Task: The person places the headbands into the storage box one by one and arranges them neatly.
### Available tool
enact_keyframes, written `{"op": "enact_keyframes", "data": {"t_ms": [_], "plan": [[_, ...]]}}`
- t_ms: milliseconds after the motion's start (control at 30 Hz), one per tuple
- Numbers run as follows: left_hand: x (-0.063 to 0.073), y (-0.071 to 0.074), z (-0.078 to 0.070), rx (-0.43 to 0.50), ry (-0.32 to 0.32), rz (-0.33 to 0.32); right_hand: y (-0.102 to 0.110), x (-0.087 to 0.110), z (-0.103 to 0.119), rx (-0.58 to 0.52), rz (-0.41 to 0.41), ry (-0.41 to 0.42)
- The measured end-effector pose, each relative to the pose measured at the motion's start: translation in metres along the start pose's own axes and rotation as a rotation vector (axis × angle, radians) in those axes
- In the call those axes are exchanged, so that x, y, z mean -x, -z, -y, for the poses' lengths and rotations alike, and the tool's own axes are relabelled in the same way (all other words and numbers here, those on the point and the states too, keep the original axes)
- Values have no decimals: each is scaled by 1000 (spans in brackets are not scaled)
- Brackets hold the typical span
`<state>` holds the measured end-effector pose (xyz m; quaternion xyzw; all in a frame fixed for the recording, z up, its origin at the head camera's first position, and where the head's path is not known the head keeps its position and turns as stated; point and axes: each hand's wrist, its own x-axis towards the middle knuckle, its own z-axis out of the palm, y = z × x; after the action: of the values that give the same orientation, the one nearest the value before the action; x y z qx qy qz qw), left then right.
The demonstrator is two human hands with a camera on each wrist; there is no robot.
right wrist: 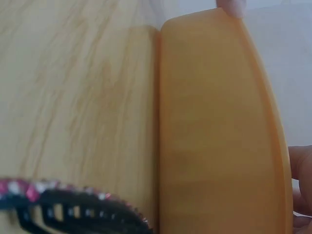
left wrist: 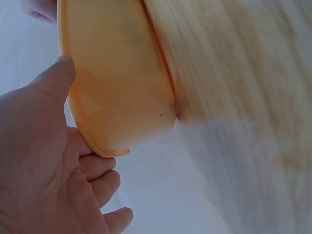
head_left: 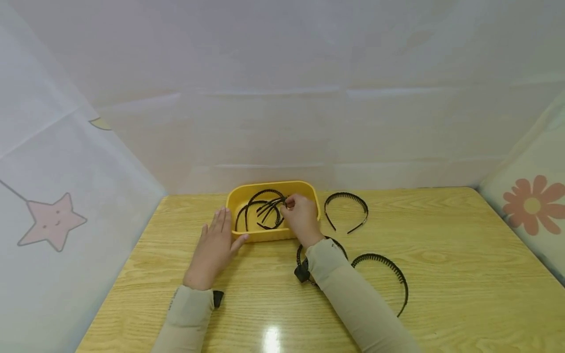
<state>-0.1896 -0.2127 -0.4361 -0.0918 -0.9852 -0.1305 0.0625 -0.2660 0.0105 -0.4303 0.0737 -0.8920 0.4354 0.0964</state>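
Note:
A yellow plastic basket (head_left: 265, 236) stands near the table's back edge with several black toothed headbands (head_left: 264, 191) inside. My left hand (head_left: 214, 247) rests against its left end, fingers fairly straight outside the wall. In the left wrist view the thumb (left wrist: 61, 75) touches the basket's rim. Reaching over the front right of the basket, my right hand (head_left: 302, 215) pinches a black headband (head_left: 278, 200) between thumb and fingertips. Other dark strips lie close under those fingertips, and I cannot tell which belong to it.
One black headband (head_left: 348, 195) lies right of the basket. A second headband (head_left: 337, 243) is partly hidden under my right wrist, and a third (head_left: 400, 274) lies beside the right forearm. Pink and white beads (right wrist: 31, 190) edge a headband near the right wrist camera. A wall cloth (head_left: 273, 137) hangs behind the table.

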Motion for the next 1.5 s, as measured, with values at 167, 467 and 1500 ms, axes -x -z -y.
{"op": "enact_keyframes", "data": {"t_ms": [167,467,1500], "plan": [[-1,-1,2,0,6,14,0,1,1,88,28,35],[-2,-2,5,-1,8,14,2,2,0,34,85,80],[1,-3,1,9,12,4,96,15,-53,-150,-138,74]]}}
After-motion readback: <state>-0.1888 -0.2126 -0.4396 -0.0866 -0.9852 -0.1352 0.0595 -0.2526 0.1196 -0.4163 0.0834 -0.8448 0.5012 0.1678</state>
